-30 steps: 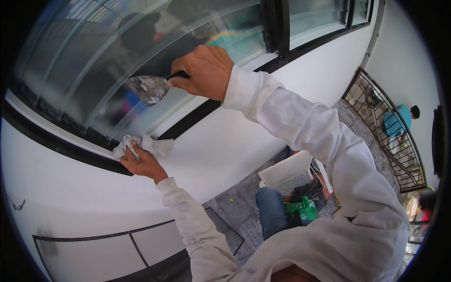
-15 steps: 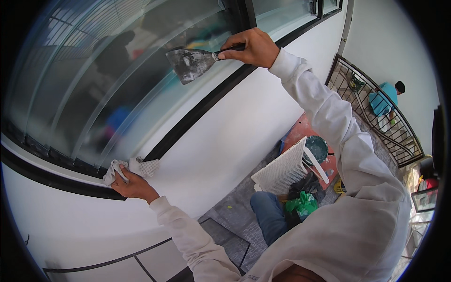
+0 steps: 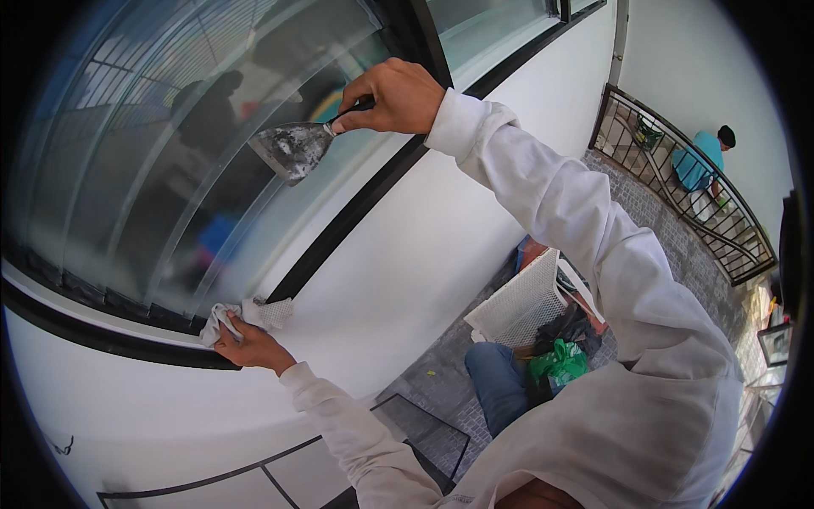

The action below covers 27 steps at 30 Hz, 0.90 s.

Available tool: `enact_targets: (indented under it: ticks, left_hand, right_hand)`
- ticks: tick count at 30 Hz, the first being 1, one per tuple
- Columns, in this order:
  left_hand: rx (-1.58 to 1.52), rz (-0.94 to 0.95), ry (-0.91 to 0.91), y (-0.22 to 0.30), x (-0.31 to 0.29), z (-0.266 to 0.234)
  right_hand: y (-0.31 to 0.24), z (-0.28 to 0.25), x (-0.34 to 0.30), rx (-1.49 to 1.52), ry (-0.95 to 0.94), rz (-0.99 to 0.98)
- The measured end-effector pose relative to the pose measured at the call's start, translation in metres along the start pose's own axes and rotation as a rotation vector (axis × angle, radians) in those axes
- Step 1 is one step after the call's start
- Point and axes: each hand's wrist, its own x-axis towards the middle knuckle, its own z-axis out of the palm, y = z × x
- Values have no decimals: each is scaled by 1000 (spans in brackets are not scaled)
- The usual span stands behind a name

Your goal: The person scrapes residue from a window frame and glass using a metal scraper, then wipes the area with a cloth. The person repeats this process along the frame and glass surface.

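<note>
My right hand grips the dark handle of a putty knife. Its wide metal blade, smeared white and grey, is held in front of the louvred glass window, pointing down and left. Whether the blade touches the glass I cannot tell. My left hand is closed on a crumpled white cloth at the lower corner of the black window frame. Part of the cloth spreads past my fingers over the frame. Both forearms wear light grey sleeves.
Below the white wall, a white perforated basket and a green plastic bag stand on the paved floor. A dark-framed mesh panel lies lower down. Behind a black metal railing, a person in blue sits low at the right.
My right hand has brought the putty knife left and down along the glass. The left hand with the cloth keeps its place at the frame's corner; the view has shifted slightly.
</note>
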Motion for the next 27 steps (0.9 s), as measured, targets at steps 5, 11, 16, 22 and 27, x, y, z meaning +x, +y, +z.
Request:
enact_targets:
  ticks: [5, 11, 16, 22, 27]
  left_hand:
    - [47, 28, -3, 4, -2, -2]
    - [86, 24, -45, 6, 0, -5]
    - [74, -9, -49, 5, 0, -5]
    - [2, -40, -46, 4, 0, -3]
    - [40, 37, -69, -4, 2, -5]
  right_hand:
    - [9, -24, -1, -15, -54, 163]
    - [-19, 30, -19, 192, -69, -12]
    - [-23, -26, -140, 757, -13, 318]
    - [-48, -8, -216, 1067, 151, 702]
    - [-84, 38, -192, 890, 183, 499]
